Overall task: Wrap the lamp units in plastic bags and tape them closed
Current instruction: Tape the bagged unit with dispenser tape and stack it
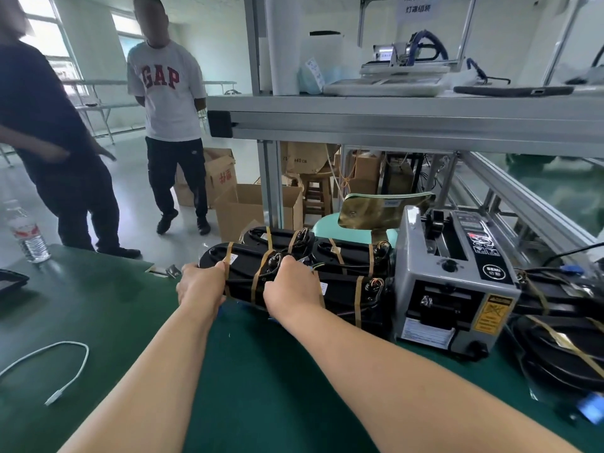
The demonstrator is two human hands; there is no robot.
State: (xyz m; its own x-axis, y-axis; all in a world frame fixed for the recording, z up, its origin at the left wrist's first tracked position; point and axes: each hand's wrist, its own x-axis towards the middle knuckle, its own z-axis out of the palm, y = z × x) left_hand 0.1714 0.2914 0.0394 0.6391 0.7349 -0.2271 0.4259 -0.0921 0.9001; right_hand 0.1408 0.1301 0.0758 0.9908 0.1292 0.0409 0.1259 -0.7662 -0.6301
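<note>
A black lamp unit wrapped in clear plastic and banded with brown tape lies at the far edge of the green table. My left hand grips its left end. My right hand grips its middle, with the fingers curled over the top. Several more wrapped lamp units are stacked behind and to the right of it, against the grey tape dispenser. More wrapped units lie right of the dispenser.
A water bottle stands at the table's far left, near a black object. A white cable lies at the near left. Two people stand beyond the table by cardboard boxes. A metal shelf frame rises behind.
</note>
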